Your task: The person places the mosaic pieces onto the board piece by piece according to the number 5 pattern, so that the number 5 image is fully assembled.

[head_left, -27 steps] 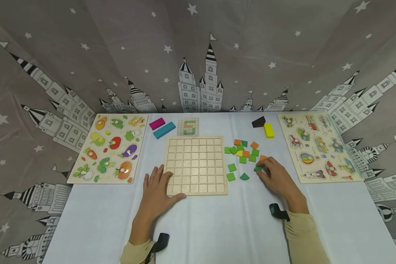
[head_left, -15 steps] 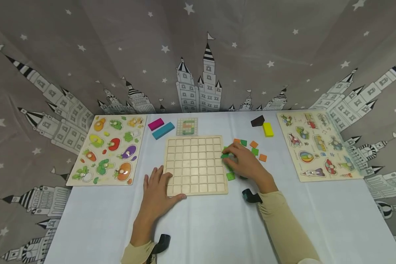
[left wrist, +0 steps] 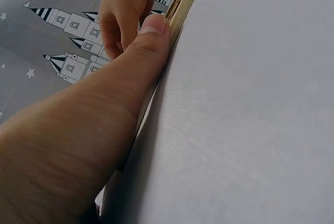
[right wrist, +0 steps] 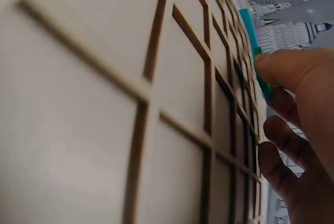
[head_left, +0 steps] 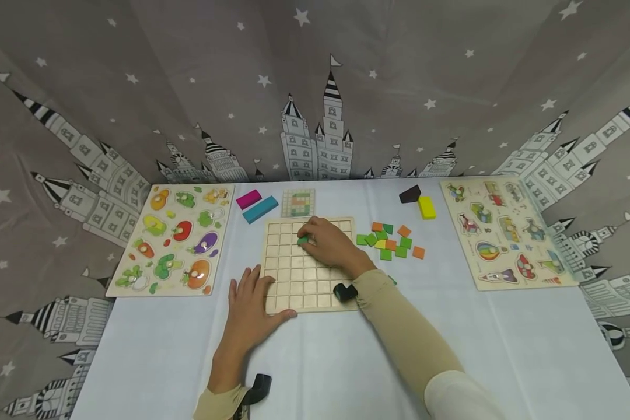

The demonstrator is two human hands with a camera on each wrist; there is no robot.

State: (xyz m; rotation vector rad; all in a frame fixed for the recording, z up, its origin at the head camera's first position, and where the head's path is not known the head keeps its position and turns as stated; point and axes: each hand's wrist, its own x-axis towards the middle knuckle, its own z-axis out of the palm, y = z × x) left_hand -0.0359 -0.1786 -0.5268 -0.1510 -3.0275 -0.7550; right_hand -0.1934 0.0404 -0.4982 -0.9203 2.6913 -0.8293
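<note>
A wooden grid board (head_left: 283, 262) lies flat in the middle of the table, its visible cells bare. My left hand (head_left: 249, 306) rests at its near left corner, fingers spread along the left edge and the thumb on the front edge. Over the upper middle of the board, my right hand (head_left: 328, 242) pinches a small dark green tile (head_left: 303, 240) between thumb and fingertips. The right wrist view shows this tile (right wrist: 265, 85) edge-on, close above the grid. Right of the board lie loose green, orange and yellow tiles (head_left: 385, 255), some hidden by my right forearm.
A small coloured pattern card (head_left: 298, 203) lies behind the board. Magenta (head_left: 248, 199) and blue (head_left: 261, 209) blocks are to its left; black (head_left: 410, 194) and yellow (head_left: 427, 207) blocks stand back right. A vegetable puzzle (head_left: 160, 245) lies left, a toy puzzle (head_left: 504, 245) right.
My right hand has carried the dark green tile leftward from the loose tiles to above the board's upper middle. My left hand has stayed at the corner.
</note>
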